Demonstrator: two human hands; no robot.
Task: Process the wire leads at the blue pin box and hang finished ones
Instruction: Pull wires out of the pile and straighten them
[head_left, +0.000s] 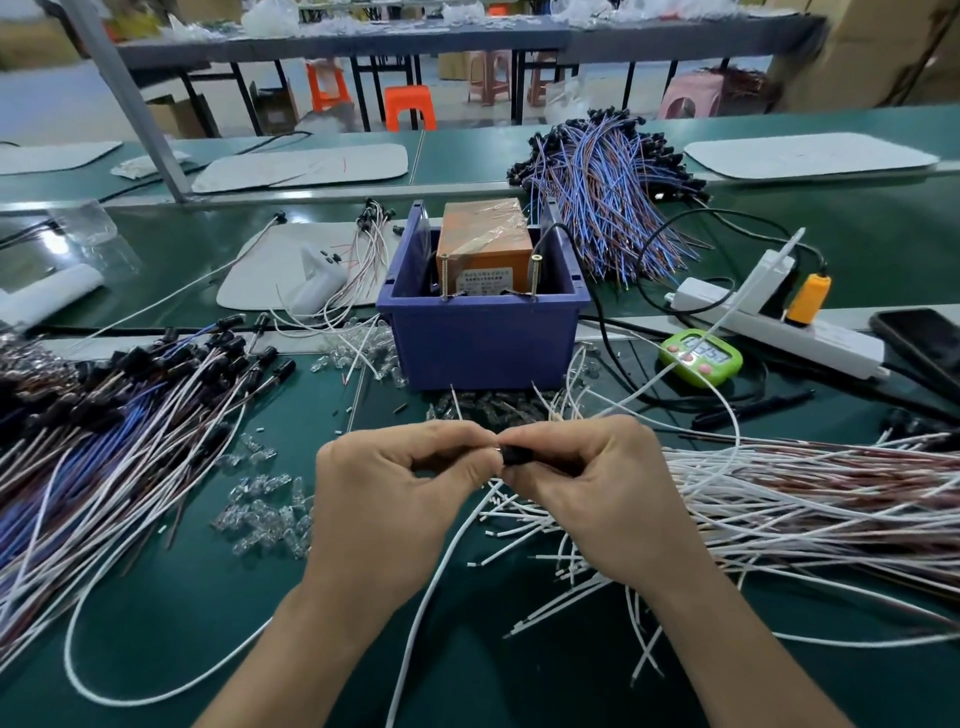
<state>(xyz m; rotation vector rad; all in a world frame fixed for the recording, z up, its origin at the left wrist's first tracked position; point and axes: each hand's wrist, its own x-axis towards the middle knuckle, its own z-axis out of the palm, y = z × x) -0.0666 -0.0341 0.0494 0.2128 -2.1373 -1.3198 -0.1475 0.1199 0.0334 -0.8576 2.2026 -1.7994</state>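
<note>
Pinching one black connector (516, 453) in curled fingertips, the right hand (597, 493) meets the left hand (384, 499), which pinches its end, above the bench (208, 623). Just behind stands one blue box (483, 343) holding two upright screws (445, 278), with three large lead piles (613, 192) around it.

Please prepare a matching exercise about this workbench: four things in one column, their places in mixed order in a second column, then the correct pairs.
1. green timer
2. orange box
3. black socket
4. clear bulbs

A. inside the blue bin
B. on the bench, left of the left hand
C. in front of the white power strip
D. pinched in the right hand

Pairs: 1-C, 2-A, 3-D, 4-B
</note>
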